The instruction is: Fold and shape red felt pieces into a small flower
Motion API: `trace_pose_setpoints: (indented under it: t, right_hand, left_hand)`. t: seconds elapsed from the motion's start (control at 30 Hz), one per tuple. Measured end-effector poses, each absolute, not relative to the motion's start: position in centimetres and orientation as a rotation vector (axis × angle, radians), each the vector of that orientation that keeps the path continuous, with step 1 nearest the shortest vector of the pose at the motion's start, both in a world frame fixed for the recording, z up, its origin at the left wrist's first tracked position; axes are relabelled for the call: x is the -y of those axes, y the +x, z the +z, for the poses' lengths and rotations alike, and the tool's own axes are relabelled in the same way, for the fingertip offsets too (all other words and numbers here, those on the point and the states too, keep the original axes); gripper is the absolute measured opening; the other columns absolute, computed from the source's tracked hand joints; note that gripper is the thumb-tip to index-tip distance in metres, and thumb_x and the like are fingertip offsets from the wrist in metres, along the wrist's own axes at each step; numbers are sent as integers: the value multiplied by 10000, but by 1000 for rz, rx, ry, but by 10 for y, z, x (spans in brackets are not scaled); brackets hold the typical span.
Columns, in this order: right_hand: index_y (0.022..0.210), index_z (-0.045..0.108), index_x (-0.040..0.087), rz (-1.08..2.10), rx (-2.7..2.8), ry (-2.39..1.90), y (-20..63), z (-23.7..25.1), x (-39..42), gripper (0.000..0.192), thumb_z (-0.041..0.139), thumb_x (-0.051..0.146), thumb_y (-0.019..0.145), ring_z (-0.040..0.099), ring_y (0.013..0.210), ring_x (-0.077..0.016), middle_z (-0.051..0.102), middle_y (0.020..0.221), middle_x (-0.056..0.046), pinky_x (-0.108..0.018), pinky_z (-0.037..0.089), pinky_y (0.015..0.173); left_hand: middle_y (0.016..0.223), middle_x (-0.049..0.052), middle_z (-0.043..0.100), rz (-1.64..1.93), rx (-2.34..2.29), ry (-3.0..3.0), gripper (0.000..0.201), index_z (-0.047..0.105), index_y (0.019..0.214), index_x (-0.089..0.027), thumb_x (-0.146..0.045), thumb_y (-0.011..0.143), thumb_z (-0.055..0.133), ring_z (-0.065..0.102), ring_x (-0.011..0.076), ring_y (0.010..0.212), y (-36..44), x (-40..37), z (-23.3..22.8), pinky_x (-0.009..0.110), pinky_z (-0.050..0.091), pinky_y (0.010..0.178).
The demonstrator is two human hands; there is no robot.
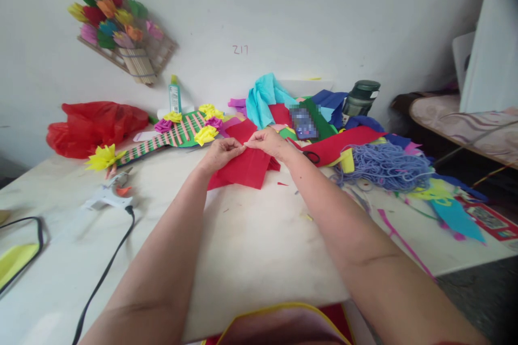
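My left hand (220,153) and my right hand (268,143) meet over the middle of the table, fingertips almost touching. Each has thumb and fingers pinched together. Whatever lies between the fingertips is too small to make out. Directly below and behind them are red crepe paper pieces (246,171), partly covered by the hands. To the left of my left hand lies a guitar-like craft (188,132), green with pinkish strips and lines along its neck, trimmed with yellow and purple paper flowers. Scissors (311,157) with dark handles rest to the right of my right hand.
A glue gun (110,195) with a black cord lies at left. Behind are a red plastic bag (97,126) and a glue bottle (174,95). Rightward are a phone (304,123), a dark jar (361,98), tangled blue-violet yarn (384,166) and paper scraps.
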State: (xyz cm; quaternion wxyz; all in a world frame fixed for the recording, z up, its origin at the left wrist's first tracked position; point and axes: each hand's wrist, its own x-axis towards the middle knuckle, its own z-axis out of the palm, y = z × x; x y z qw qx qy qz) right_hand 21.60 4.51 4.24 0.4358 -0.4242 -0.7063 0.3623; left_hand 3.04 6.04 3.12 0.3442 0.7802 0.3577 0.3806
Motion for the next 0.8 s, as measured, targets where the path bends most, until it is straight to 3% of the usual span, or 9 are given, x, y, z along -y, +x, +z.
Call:
trace_pose_setpoints:
  t: [0.33, 0.8]
  right_hand:
    - [576, 587, 154, 822, 1740, -1115, 218, 44, -46, 224, 651, 359, 641, 438, 583, -102, 510, 565, 28, -256, 341, 587]
    - [598, 598, 162, 882, 1715, -1123, 220, 42, -46, 222, 655, 373, 636, 438, 540, -96, 514, 548, 28, -246, 339, 538]
  left_hand:
    - [535, -13, 494, 865, -867, 1909, 343, 571, 603, -138, -450, 647, 706, 405, 78, 491, 23, -64, 31, 218, 277, 464]
    - [365, -49, 321, 787, -1087, 1983, 512, 342, 427, -189, -497, 664, 675, 285, 59, 359, 13, -64, 32, 243, 193, 403]
